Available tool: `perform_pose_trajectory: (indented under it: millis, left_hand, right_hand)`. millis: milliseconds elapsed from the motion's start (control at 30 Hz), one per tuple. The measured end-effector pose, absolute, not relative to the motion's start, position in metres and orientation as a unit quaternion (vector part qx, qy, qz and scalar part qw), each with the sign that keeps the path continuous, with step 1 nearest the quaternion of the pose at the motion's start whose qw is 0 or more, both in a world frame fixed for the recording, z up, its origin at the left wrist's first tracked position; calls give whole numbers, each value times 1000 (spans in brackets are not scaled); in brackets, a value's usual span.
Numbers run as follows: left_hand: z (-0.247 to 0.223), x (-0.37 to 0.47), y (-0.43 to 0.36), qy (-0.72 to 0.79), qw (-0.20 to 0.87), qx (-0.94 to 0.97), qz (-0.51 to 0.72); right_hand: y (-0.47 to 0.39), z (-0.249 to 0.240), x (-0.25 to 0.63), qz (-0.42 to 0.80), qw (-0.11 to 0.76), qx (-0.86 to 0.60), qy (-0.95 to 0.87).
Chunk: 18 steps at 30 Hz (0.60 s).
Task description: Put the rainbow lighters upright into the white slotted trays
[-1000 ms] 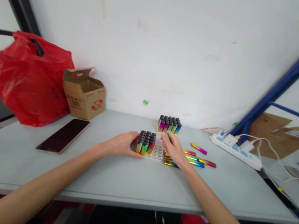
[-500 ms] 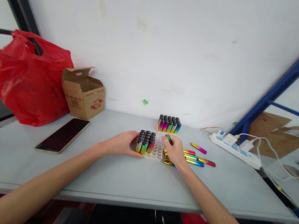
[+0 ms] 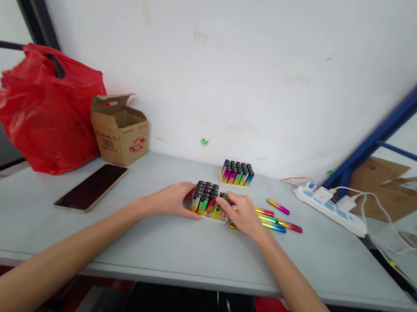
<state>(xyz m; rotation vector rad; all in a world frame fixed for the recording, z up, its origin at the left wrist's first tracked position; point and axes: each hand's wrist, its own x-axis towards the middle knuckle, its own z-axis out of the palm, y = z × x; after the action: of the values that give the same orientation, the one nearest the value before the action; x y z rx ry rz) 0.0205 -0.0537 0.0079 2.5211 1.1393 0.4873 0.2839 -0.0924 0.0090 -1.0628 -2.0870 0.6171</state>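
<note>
Black-topped, shiny coloured lighters (image 3: 203, 206) stand upright in rows in a white holder (image 3: 217, 220). My left hand (image 3: 173, 199) grips the left side of this holder, thumb along its front and fingers behind. Between the thumb and fingers of my right hand (image 3: 241, 211) is a yellow-green lighter (image 3: 217, 211), upright in the front row toward the holder's right. Several loose lighters (image 3: 274, 226) lie on the table beside and partly under my right hand. Behind them is a second holder full of upright lighters (image 3: 237, 174).
A phone (image 3: 92, 186) lies on the left of the grey table (image 3: 159, 249). Behind it are an open cardboard box (image 3: 119, 132) and a red plastic bag (image 3: 49, 112). A white power strip (image 3: 330, 210) with plugs and cables lies at the right, near a blue frame.
My right hand has brought the lighter down and left from above the holder's right part into its front row. My left hand stays on the holder; the view has shifted slightly.
</note>
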Motion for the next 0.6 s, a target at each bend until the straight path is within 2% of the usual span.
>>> perform_pose_trajectory:
  millis: [133, 333, 500, 600]
  left_hand:
    - [8, 20, -53, 396, 162, 887, 173]
    - [8, 21, -54, 402, 149, 889, 159]
    - [5, 20, -52, 396, 156, 888, 171]
    - [5, 20, -51, 397, 168, 885, 175]
  right_hand:
    - [-93, 8, 284, 279, 311, -399, -816]
    - [-89, -1, 276, 129, 314, -398, -852]
    - [-84, 5, 284, 116, 288, -398, -863]
    - [-74, 12, 318, 78, 307, -443, -839]
